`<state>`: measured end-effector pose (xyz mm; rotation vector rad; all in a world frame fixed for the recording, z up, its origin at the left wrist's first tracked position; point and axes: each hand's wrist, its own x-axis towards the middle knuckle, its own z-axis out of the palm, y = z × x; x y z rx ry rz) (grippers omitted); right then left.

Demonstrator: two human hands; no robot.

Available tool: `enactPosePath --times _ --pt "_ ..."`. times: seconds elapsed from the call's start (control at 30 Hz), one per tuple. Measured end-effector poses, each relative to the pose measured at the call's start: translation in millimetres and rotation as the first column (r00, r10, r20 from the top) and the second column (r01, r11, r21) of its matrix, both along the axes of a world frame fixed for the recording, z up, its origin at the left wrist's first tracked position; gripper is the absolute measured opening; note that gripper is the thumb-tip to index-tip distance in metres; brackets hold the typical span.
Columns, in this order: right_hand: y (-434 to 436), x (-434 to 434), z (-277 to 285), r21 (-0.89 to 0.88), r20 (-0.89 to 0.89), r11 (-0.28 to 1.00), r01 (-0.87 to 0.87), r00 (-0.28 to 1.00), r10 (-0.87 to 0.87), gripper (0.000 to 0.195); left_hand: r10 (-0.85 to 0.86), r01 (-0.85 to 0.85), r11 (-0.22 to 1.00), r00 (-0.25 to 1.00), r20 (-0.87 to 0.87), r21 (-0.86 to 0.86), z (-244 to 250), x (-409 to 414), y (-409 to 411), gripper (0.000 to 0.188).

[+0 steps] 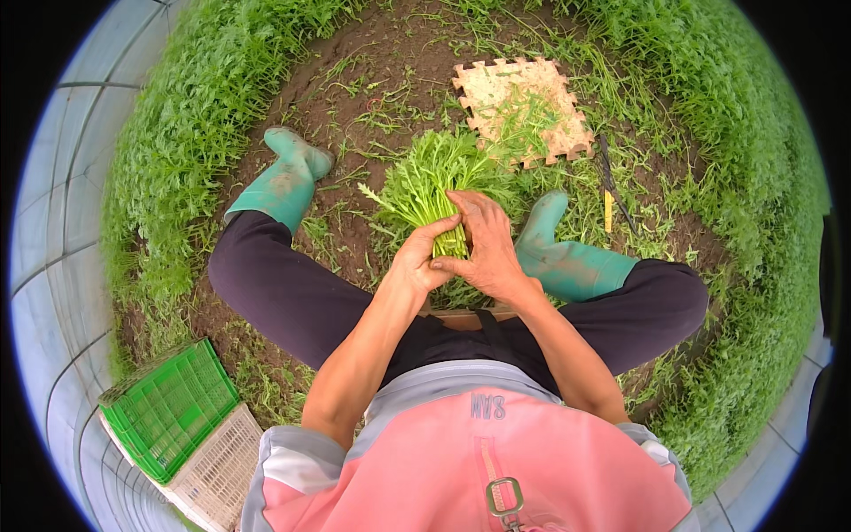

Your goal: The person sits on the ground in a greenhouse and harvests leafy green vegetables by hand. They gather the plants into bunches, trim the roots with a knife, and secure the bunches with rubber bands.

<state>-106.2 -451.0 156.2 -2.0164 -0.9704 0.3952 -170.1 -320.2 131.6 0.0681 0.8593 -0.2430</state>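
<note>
Between my hands is a bunch of leafy greens [432, 176], its pale stems gathered near my lap and its feathery leaves fanned away from me. My left hand [425, 256] grips the stem end from the left, thumb laid across the stems. From the right, my right hand [488, 243] wraps the same bundle, with its fingers curved over the top. The cut stem ends show between both palms. Just beyond the leaves, a tan foam mat tile [512, 100] with jigsaw edges lies on the soil, scattered with loose leaf bits.
Dense greens [193, 133] grow at left, and more greens [738, 166] at right. A dark long-handled tool [615, 179] and a yellow strip [607, 211] lie beyond my right boot [565, 259]. Green [169, 412] and white [213, 465] plastic crates stand behind left, near the plastic-sheet wall [53, 233].
</note>
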Motion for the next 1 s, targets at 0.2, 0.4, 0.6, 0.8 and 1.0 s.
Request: enactPosePath --times 0.2,0.4,0.6,0.8,1.0 --pt "-14 29 22 0.056 -0.612 0.978 0.199 0.781 -0.124 0.100 0.028 -0.039 0.991 0.996 0.088 0.126 22 15 12 0.026" --pt "-15 125 30 0.064 -0.953 0.978 -0.200 0.277 0.119 0.081 -0.308 0.105 0.797 0.918 0.250 0.595 61 71 5 0.038" --pt "7 235 49 0.068 -0.943 0.973 -0.220 0.304 0.134 0.070 -0.578 0.056 0.596 0.723 0.379 0.801 45 176 22 0.028" --pt "2 335 -7 -0.302 -0.591 0.924 -0.235 0.807 0.012 0.061 -0.750 0.000 0.340 0.603 0.271 0.940 4 288 32 0.023" --pt "-64 340 -42 -0.617 -0.425 0.787 0.022 0.832 -0.357 0.054 -0.724 0.207 -0.252 0.607 -0.326 0.945 -76 353 76 0.028"
